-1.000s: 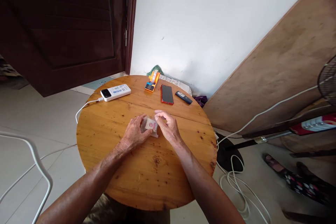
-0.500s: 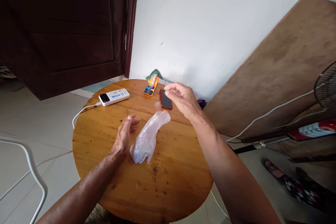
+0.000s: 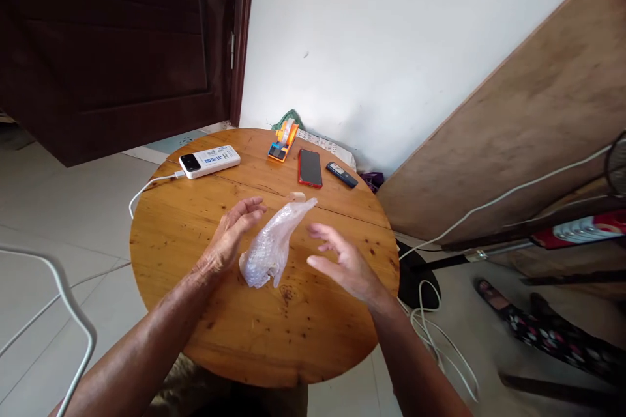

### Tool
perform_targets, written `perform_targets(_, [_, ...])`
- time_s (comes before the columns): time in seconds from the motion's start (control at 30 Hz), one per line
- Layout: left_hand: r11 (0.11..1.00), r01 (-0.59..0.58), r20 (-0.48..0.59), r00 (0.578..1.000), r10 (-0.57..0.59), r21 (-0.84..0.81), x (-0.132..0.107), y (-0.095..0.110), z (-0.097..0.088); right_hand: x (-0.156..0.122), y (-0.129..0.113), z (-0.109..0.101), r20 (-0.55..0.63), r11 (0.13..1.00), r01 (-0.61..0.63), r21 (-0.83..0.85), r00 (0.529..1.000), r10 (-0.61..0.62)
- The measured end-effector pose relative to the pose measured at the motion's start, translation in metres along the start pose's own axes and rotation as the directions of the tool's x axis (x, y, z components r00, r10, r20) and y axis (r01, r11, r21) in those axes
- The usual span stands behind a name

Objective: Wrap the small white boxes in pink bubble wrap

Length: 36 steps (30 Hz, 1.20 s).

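right hand lower now, bag contents unclear

A round wooden table carries a plastic bag, power bank, orange gadget, red phone and dark handset.

a round wooden table stands on a pale tiled floor before a plain white wall, evenly lit. a dark brown door fills the far left. a large wooden board leans against the wall at right, with a white cable running across it.
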<state>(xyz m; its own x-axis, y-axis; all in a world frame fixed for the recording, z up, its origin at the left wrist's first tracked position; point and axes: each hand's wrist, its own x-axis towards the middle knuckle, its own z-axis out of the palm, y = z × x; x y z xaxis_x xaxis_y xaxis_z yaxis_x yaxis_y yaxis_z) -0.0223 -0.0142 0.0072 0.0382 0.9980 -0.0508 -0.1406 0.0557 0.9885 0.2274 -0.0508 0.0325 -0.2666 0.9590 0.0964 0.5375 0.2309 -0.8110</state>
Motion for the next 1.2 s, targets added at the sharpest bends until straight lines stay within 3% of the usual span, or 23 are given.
perform_targets(0.07, [0.998, 0.002, 0.121, 0.993, -0.009, 0.057, -0.008, 0.002, -0.006, 0.006, -0.004, 0.013, 0.064, 0.998, 0.049, 0.032, 0.997, -0.051])
perform_targets(0.2, [0.957, -0.027, 0.196, 0.980, -0.032, 0.288, -0.033, 0.000, -0.020, 0.019, -0.009, 0.044, 0.146, 0.956, 0.101, 0.274, 0.979, -0.145])
perform_targets(0.33, [0.934, -0.088, 0.225, 0.974, 0.008, 0.348, -0.050, 0.002, -0.026, 0.023, -0.008, 0.065, 0.154, 0.915, -0.028, 0.403, 0.987, -0.038])
perform_targets(0.47, [0.918, -0.061, 0.193, 0.981, -0.017, 0.391, -0.040, 0.003, -0.005, 0.022, -0.007, 0.066, 0.074, 0.928, -0.161, 0.337, 0.987, 0.145])
perform_targets(0.53, [0.913, -0.027, 0.159, 0.986, -0.041, 0.406, -0.024, 0.001, 0.011, 0.024, -0.006, 0.062, 0.016, 0.941, -0.182, 0.286, 0.983, 0.185])
perform_targets(0.6, [0.897, -0.066, 0.183, 0.983, -0.016, 0.436, -0.005, -0.001, 0.023, 0.031, -0.001, 0.055, -0.043, 0.949, -0.183, 0.259, 0.979, 0.200])
perform_targets(0.67, [0.854, -0.005, 0.073, 0.997, -0.039, 0.520, 0.017, -0.003, 0.027, 0.043, 0.010, 0.046, -0.134, 0.956, -0.181, 0.231, 0.967, 0.215])
perform_targets(0.73, [0.840, 0.010, -0.075, 0.997, 0.037, 0.543, 0.037, -0.006, 0.023, 0.055, 0.027, 0.034, -0.308, 0.965, -0.175, 0.194, 0.923, 0.229])
perform_targets(0.83, [0.930, 0.118, -0.266, 0.964, -0.023, 0.347, 0.054, -0.010, 0.009, 0.065, 0.050, 0.016, -0.514, 0.941, -0.218, 0.257, 0.794, 0.324])
perform_targets(0.9, [0.970, 0.116, -0.285, 0.957, -0.051, 0.214, 0.055, -0.013, 0.001, 0.063, 0.057, 0.008, -0.568, 0.929, -0.190, 0.318, 0.746, 0.347])
perform_targets(1.07, [0.971, -0.144, -0.185, 0.966, 0.180, 0.189, 0.041, -0.011, -0.002, 0.041, 0.035, 0.006, -0.662, 0.966, 0.066, 0.251, 0.739, 0.122])
perform_targets(1.2, [0.911, -0.317, -0.005, 0.944, 0.330, 0.265, 0.025, 0.006, -0.002, 0.028, 0.009, 0.016, -0.538, 0.984, 0.171, 0.057, 0.835, -0.115])
